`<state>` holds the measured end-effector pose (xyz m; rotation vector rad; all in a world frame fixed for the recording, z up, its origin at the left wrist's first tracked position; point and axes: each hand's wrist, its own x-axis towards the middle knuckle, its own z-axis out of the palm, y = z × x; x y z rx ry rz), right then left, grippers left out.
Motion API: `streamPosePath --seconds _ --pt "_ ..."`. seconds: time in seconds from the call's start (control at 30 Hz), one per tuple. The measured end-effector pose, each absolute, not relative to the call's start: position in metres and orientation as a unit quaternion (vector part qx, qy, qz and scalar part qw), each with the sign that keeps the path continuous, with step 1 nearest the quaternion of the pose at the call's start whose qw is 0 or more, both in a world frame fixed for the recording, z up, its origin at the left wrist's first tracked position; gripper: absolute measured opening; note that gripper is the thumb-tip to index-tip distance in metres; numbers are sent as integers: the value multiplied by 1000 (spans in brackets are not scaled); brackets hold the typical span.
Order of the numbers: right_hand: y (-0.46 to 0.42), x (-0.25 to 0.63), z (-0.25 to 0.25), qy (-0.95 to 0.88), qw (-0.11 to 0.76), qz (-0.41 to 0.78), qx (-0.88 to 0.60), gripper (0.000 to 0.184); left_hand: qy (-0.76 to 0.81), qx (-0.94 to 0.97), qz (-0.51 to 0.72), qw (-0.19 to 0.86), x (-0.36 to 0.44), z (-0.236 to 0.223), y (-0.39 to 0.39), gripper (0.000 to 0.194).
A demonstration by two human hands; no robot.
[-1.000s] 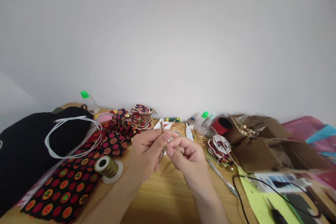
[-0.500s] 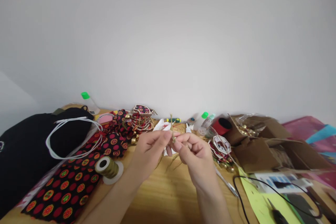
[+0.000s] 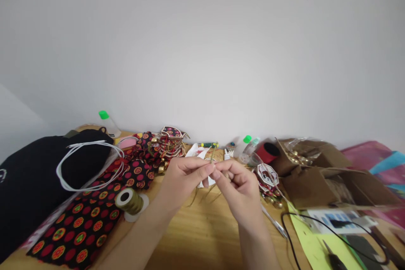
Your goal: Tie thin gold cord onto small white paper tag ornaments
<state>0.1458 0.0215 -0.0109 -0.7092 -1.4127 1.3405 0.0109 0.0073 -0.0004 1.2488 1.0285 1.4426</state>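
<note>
My left hand [image 3: 189, 179] and my right hand [image 3: 236, 183] meet above the middle of the wooden table, thumbs and fingertips pinched close together. Between them is a thin olive-green cord [image 3: 213, 154]; a short length sticks up past the fingertips, and loose strands hang below toward the tabletop. The part right at the fingertips is mostly covered by my thumbs. A spool of olive thread [image 3: 134, 203] stands left of my left forearm. To the right of my right hand lies an octagonal patterned charm [image 3: 267, 175] with small bells.
Patterned fabric [image 3: 79, 223], a white cable coil [image 3: 63, 177] and a black bag [image 3: 41, 177] fill the left. Bell ornaments [image 3: 171, 143] pile up behind. On the right are cardboard boxes [image 3: 303, 190], tweezers [image 3: 274, 221], a black cord [image 3: 287, 236] and yellow paper [image 3: 308, 244].
My fingertips have closed in nearer each other, covering more of the cord. The upright cord end has shifted slightly right and shows less above my fingers.
</note>
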Motion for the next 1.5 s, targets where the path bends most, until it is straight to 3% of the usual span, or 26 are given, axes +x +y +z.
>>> streamPosePath --seconds 0.23,0.43,0.73,0.97,1.5 --pt "24 150 -4 -593 475 571 -312 20 488 536 615 311 13 -3 6 20" --pt "28 155 -5 -603 465 555 -334 19 467 475 623 411 12 3 7 23" --pt "33 166 -8 -732 454 333 -382 15 451 413 634 473 12 1 9 18" --pt "29 170 -2 -746 409 387 -356 19 458 417 633 465 12 6 9 22" --pt "24 165 4 -880 251 329 -232 24 403 415 644 501 9 -6 10 20"
